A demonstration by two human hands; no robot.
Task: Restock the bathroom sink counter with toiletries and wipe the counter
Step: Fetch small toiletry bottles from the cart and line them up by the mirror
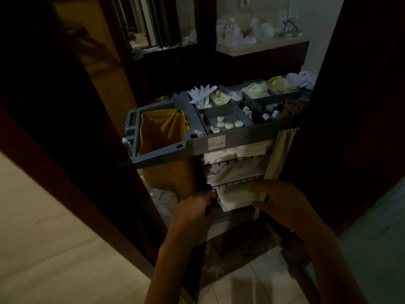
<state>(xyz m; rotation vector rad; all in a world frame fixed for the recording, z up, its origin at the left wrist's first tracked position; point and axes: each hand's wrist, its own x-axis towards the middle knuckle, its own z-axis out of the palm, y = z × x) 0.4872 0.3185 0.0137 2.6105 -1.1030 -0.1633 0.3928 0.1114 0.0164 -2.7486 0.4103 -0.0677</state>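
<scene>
A grey housekeeping cart [197, 145] stands in a dark doorway. Its top tray holds small round soaps [228, 125], dark little bottles [267, 114] and pale packets [255, 91]. Folded white cloths [234, 197] fill the wire shelves below. My left hand [195, 212] grips the left edge of the lowest white stack at the wire shelf. My right hand [282, 199] holds the right side of the same stack, fingers curled around it. Beyond the cart, the sink counter [260, 46] is cluttered with white items and glassware.
A yellow bag [162, 132] hangs in the cart's left frame. A beige curtain [282, 148] hangs on the cart's right side. Dark wooden door frames [105, 163] close in on both sides. Crumpled white cloth [300, 80] lies past the cart. Pale tile floor [252, 281] lies beneath my arms.
</scene>
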